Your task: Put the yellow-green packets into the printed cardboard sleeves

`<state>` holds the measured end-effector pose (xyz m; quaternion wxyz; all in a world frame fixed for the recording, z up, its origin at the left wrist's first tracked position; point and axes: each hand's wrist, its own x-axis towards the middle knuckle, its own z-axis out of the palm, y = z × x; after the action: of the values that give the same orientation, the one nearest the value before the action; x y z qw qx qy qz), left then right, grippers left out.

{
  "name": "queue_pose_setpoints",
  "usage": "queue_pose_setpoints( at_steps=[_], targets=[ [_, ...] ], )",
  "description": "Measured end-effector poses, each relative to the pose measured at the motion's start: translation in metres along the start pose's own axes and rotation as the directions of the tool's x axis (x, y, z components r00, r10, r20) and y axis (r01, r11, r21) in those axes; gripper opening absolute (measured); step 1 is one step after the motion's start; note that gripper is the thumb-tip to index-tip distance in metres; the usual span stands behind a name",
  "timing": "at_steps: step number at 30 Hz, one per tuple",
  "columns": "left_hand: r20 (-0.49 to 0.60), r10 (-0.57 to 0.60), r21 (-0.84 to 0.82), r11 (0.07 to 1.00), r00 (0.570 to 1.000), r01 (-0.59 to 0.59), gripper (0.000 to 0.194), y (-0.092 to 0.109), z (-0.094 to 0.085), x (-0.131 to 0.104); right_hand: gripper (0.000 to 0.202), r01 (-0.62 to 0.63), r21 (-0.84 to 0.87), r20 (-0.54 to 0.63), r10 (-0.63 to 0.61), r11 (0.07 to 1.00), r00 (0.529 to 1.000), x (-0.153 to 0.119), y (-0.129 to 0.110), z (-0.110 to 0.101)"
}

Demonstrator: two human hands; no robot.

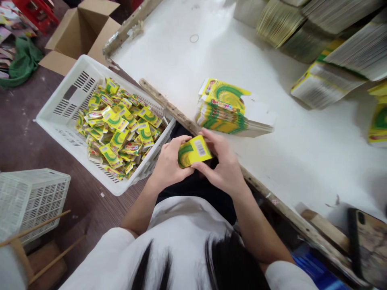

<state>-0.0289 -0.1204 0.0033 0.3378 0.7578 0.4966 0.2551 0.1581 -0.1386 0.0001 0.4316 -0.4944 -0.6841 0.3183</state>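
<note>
Between my two hands is a small yellow-green cardboard box (195,151) with a barcode on its upper face, held over my lap by the table edge. My left hand (171,163) grips its left end, fingers and thumb closed on it. The right end sits between the thumb and fingers of my right hand (223,163). Just beyond, a stack of flat yellow-green cartons (223,106) lies on the white table (169,44). To my left, a white plastic crate (63,117) holds a heap of similar small boxes (121,127).
An open brown carton (71,34) stands behind the crate. Bundled card stacks (323,80) fill the table's far right. A phone (367,245) lies at the near right edge. A wooden strip (169,104) borders the table. Another white crate (39,197) sits at lower left.
</note>
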Motion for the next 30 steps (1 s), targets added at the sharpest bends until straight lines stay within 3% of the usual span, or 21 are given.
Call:
queue_pose_setpoints(
  at_steps=[2,4,5,7,9,11,14,17,19,21,22,24,26,28,30],
  targets=[
    [-0.071,-0.026,-0.01,1.0,0.997,0.025,0.059,-0.01,-0.006,-0.001,0.065,-0.003,-0.002,-0.113,0.003,1.0,0.994,0.01,0.008,-0.015],
    [-0.249,-0.085,0.035,0.995,0.965,0.097,0.059,-0.029,-0.021,-0.001,0.05,-0.047,-0.096,-0.307,0.015,0.994,0.952,0.024,0.019,-0.033],
    [-0.363,-0.118,0.073,0.985,0.924,0.155,0.063,-0.041,-0.032,-0.002,0.044,-0.081,-0.174,-0.373,0.01,0.981,0.928,0.032,0.026,-0.041],
    [-0.636,-0.157,0.155,0.933,0.755,0.324,0.08,-0.063,-0.054,-0.004,0.041,-0.157,-0.331,-0.355,0.031,0.931,0.934,0.048,0.039,-0.052],
    [-0.733,-0.16,0.217,0.865,0.661,0.451,0.105,-0.08,-0.071,-0.006,0.037,-0.213,-0.412,-0.318,0.08,0.886,0.945,0.059,0.052,-0.056],
    [-0.711,-0.151,0.252,0.857,0.687,0.449,0.114,-0.086,-0.074,-0.007,0.031,-0.245,-0.434,-0.308,0.113,0.867,0.945,0.065,0.061,-0.054],
    [-0.564,-0.173,0.19,0.924,0.807,0.331,0.096,-0.077,-0.053,-0.008,0.028,-0.244,-0.405,-0.325,0.11,0.881,0.939,0.064,0.063,-0.051],
    [-0.44,-0.251,-0.052,0.966,0.862,0.255,0.071,-0.057,-0.023,-0.006,0.035,-0.22,-0.357,-0.379,0.075,0.908,0.923,0.059,0.054,-0.049],
    [-0.335,-0.236,-0.232,0.959,0.912,0.163,0.062,-0.043,-0.007,-0.003,0.045,-0.215,-0.293,-0.447,0.065,0.932,0.892,0.054,0.043,-0.045],
    [-0.188,-0.178,-0.404,0.91,0.966,0.09,0.067,-0.031,0.007,0.002,0.054,-0.188,-0.173,-0.469,0.087,0.967,0.879,0.046,0.03,-0.037],
    [-0.115,-0.152,-0.488,0.869,0.982,0.078,0.075,-0.025,0.012,0.005,0.056,-0.162,-0.103,-0.435,0.101,0.981,0.895,0.04,0.023,-0.03],
    [-0.017,-0.143,-0.636,0.765,0.99,0.1,0.082,-0.016,0.022,0.013,0.052,-0.102,0.029,-0.285,0.106,0.994,0.953,0.028,0.01,-0.014],
    [0.001,-0.21,-0.723,0.676,0.978,0.146,0.073,-0.007,0.03,0.019,0.043,-0.091,0.151,-0.087,0.105,0.984,0.991,0.015,0.001,0.005],
    [-0.081,-0.3,-0.737,0.66,0.95,0.146,0.074,0.001,0.034,0.021,0.039,-0.127,0.253,-0.039,0.141,0.959,0.989,0.005,-0.003,0.021],
    [-0.209,-0.3,-0.664,0.742,0.931,0.089,0.079,0.005,0.035,0.018,0.038,-0.174,0.309,-0.074,0.206,0.935,0.976,0.0,-0.005,0.031]
  ],
)
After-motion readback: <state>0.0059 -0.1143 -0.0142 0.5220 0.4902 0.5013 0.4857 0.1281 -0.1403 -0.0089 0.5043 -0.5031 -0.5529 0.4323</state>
